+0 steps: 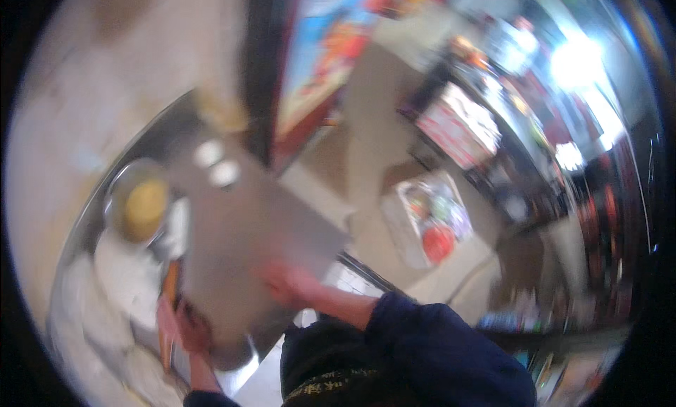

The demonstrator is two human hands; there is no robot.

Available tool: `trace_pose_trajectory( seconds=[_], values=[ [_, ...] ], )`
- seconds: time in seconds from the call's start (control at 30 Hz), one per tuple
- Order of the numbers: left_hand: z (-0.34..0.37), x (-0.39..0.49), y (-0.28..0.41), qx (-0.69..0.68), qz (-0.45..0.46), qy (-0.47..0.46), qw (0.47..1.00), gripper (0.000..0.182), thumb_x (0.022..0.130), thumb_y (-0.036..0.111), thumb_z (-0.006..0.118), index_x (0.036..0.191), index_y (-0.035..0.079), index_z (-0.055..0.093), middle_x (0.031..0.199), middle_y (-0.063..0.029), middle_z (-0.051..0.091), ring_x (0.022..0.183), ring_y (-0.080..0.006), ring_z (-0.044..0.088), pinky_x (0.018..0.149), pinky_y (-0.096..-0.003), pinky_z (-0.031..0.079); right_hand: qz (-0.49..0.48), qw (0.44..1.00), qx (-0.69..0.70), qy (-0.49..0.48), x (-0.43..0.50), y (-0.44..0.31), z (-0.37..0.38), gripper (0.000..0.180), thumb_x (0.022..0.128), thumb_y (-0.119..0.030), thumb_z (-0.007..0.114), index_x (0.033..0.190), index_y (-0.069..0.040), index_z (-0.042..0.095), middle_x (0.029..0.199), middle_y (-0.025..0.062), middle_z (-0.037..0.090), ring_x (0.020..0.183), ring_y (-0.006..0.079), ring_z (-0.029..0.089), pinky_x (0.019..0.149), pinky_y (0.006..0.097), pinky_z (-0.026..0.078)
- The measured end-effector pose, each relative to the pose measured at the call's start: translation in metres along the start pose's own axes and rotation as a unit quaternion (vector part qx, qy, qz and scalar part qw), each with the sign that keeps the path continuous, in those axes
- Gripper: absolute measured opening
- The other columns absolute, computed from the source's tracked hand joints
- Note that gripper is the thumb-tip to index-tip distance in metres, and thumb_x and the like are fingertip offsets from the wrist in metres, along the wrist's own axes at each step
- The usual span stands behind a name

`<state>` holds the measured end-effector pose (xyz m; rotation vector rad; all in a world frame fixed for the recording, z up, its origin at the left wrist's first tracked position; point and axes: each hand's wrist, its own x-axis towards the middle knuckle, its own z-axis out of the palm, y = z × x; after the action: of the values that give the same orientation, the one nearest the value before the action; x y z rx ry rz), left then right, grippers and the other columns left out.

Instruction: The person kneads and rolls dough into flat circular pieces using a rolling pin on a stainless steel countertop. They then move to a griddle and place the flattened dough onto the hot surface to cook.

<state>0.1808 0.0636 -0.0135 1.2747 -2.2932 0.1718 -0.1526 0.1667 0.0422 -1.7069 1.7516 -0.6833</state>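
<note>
My left hand [193, 325] is at the left side of a brown board or tabletop [227, 238], its fingers around an orange-brown wooden stick [171, 283]. Something dark shows by its palm, too blurred to name. My right hand [288, 285] hangs over the board's near right part; motion blur hides its fingers and anything in them. Two white round pieces [209, 153] lie close together towards the far end. At the left stands a metal bowl [119, 196] with a yellow mass [147, 203] in it. A white object [178, 227] lies between bowl and board.
White bulky sacks or cloths [127, 275] fill the left edge. A dark post [259, 74] and a coloured picture panel [327, 53] rise beyond the board. On the floor at right are a white basket [406, 217] with a red item [438, 243], and a red-and-white box [454, 127].
</note>
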Motion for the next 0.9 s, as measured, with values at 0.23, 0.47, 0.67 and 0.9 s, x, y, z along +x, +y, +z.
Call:
trace_pose_trajectory(
  seconds=[0.23,0.47,0.67,0.9],
  values=[
    [-0.015,0.008,0.13,-0.116,0.062,0.018,0.991,0.041,0.101,0.025,0.06,0.137,0.007,0.064,0.151,-0.0186,0.053,0.136,-0.0337,0.055,0.109,-0.0452,0.047,0.56,0.81,0.041,0.167,-0.45,0.219,0.015,0.031,0.097,-0.04,0.066,0.106,-0.013,0.078,0.099,0.0163,0.077,0.093,0.0396,0.073,0.083,0.0505,0.057],
    [-0.025,0.009,0.393,-0.274,0.023,-0.297,0.914,0.04,0.095,0.006,0.067,0.135,0.002,0.065,0.141,-0.0209,0.063,0.126,-0.0316,0.064,0.099,-0.0389,0.056,0.748,0.468,0.211,0.421,-0.74,0.221,-0.009,0.045,0.092,-0.042,0.065,0.091,0.0,0.079,0.09,0.0231,0.076,0.093,0.0407,0.074,0.09,0.0484,0.056],
    [0.041,-0.009,0.611,-0.214,0.083,-0.474,0.85,0.034,0.097,0.01,0.063,0.129,0.0,0.067,0.129,-0.0229,0.068,0.118,-0.0338,0.068,0.096,-0.0408,0.057,0.693,0.604,0.182,0.349,-0.878,0.31,-0.121,0.045,0.093,-0.045,0.067,0.113,-0.006,0.078,0.118,0.0222,0.074,0.113,0.039,0.07,0.098,0.0462,0.055],
    [0.159,-0.045,0.818,-0.017,0.133,-0.633,0.763,0.034,0.101,0.025,0.054,0.119,0.001,0.071,0.113,-0.0252,0.071,0.11,-0.0387,0.07,0.096,-0.0473,0.055,0.7,0.392,0.208,0.559,-1.028,0.373,-0.143,0.045,0.096,-0.046,0.065,0.112,-0.006,0.076,0.115,0.0213,0.075,0.113,0.0389,0.07,0.098,0.0455,0.054]
  ],
)
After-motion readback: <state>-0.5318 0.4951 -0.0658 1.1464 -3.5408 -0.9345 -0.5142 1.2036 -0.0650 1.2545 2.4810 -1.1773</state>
